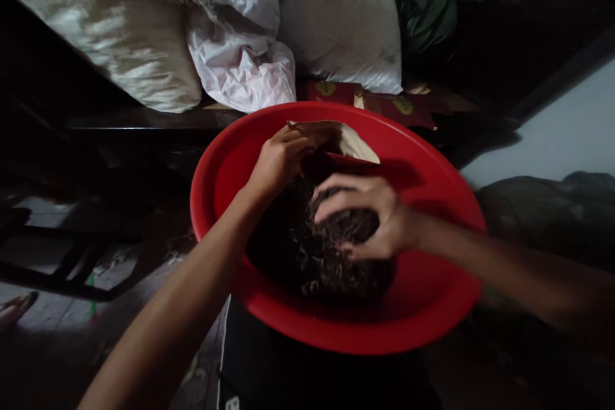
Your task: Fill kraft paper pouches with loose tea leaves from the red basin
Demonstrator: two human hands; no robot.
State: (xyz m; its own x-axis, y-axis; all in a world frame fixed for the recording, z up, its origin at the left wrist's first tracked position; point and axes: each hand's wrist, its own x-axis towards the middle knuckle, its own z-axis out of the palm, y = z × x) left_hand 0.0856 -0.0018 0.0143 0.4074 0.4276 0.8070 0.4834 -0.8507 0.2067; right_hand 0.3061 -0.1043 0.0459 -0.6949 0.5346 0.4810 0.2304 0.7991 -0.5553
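Observation:
A big red plastic basin (432, 307) sits in front of me with a heap of dark shredded dried matter (307, 256) in its middle. My left hand (278, 160) pinches the edge of a tan paper bag (355, 141) that lies open at the basin's far side. My right hand (369, 218) is cupped over the top of the dark heap, fingers curled around a clump of it. Part of the bag's mouth is hidden behind my left hand.
Stuffed white sacks (125, 32) and a crumpled pale plastic bag (240, 64) are piled behind the basin, with a dark green bag (423, 0) beyond. Red printed packets (384, 102) lie behind the rim. A dark low frame (57, 262) stands on the floor at left.

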